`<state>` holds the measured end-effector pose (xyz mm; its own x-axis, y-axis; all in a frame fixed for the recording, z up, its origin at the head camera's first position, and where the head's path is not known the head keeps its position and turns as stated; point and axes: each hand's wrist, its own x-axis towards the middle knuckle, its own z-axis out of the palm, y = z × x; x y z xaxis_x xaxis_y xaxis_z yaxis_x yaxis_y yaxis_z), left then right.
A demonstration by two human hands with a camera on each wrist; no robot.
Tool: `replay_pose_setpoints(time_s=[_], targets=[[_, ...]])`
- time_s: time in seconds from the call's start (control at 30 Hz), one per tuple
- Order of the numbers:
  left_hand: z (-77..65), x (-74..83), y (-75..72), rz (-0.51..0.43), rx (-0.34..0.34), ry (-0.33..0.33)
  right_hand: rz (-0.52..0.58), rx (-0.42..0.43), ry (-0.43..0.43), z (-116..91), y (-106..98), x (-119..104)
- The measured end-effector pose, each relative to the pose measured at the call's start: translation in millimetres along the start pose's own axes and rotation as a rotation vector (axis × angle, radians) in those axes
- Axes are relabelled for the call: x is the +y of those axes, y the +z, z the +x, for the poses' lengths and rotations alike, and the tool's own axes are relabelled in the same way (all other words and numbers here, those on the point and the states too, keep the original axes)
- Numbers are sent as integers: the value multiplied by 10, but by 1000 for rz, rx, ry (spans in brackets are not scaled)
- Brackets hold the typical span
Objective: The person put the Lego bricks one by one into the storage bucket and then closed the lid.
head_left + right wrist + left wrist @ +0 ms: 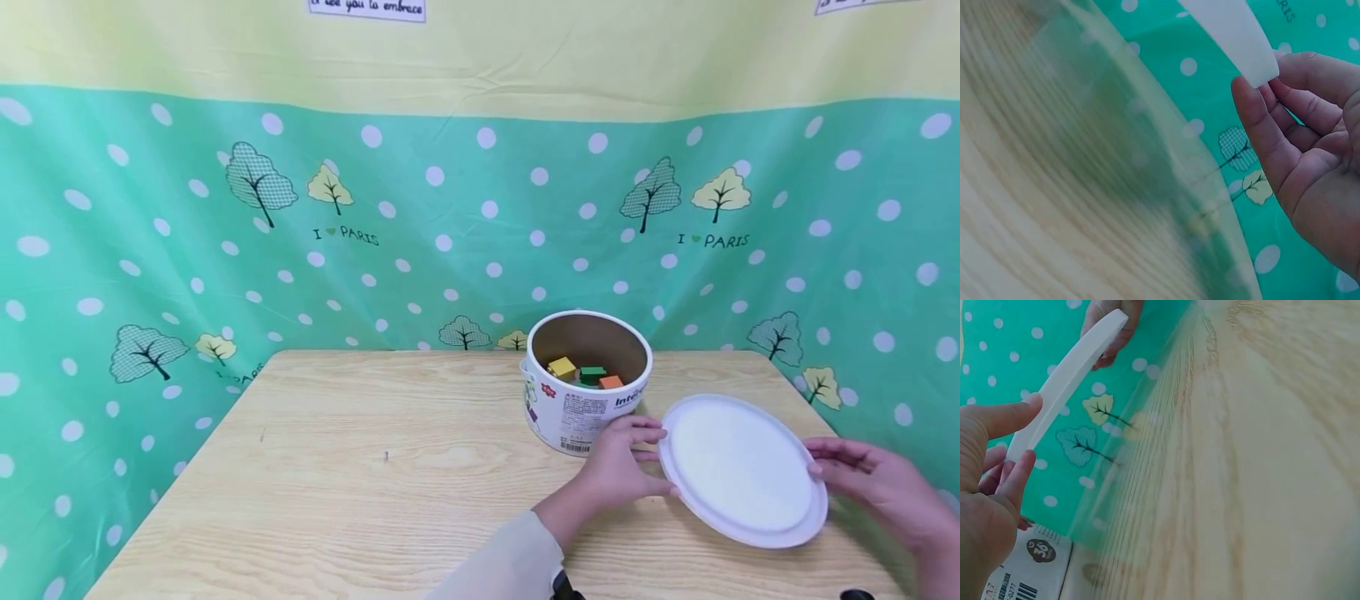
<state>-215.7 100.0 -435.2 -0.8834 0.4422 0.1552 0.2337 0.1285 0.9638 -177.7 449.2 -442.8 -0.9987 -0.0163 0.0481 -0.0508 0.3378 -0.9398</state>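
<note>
A round white lid (738, 467) is held tilted above the right side of the table, its flat face toward the head camera. My left hand (618, 467) pinches its left edge between thumb and fingers, as the left wrist view also shows with the lid's rim (1063, 384). On the opposite edge, my right hand (873, 483) pinches the rim, seen edge-on in the right wrist view. Just behind my left hand stands an open white bucket (551, 417) with printed labels. Inside it lie a yellow block (561, 368), a green block (592, 374) and an orange block (611, 382).
The wooden table (337, 483) stretches left of the bucket. Behind and beside it hangs a green and yellow curtain (405, 208) with dots and trees. A dark object (857, 594) shows at the bottom right edge of the head view.
</note>
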Motion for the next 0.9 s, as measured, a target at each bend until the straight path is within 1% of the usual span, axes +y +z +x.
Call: replay_pose_setpoints(time_s=[0.17,0.27,0.37,0.43,0.57,0.67,0.77,0.9], targets=[[-83,40,-79,13,-14,57,40,-12,-29,-24,60,-74],[-120,68,-138,37,-25,111,67,-28,-65,-36,104,-134],[-139,104,-207,33,-40,169,78,-32,-109,-45,149,-203],[-150,129,-257,18,-45,195,73,-44,-139,-39,177,-246],[-171,189,-357,-11,-46,211,68,-51,-182,-23,221,-330],[-184,232,-426,-22,-50,212,117,-59,-214,-23,249,-392],[-203,274,-495,-37,-52,219,124,-59,-251,-27,281,-473],[-233,330,-600,-80,-45,222,69,-47,-280,-25,336,-605]])
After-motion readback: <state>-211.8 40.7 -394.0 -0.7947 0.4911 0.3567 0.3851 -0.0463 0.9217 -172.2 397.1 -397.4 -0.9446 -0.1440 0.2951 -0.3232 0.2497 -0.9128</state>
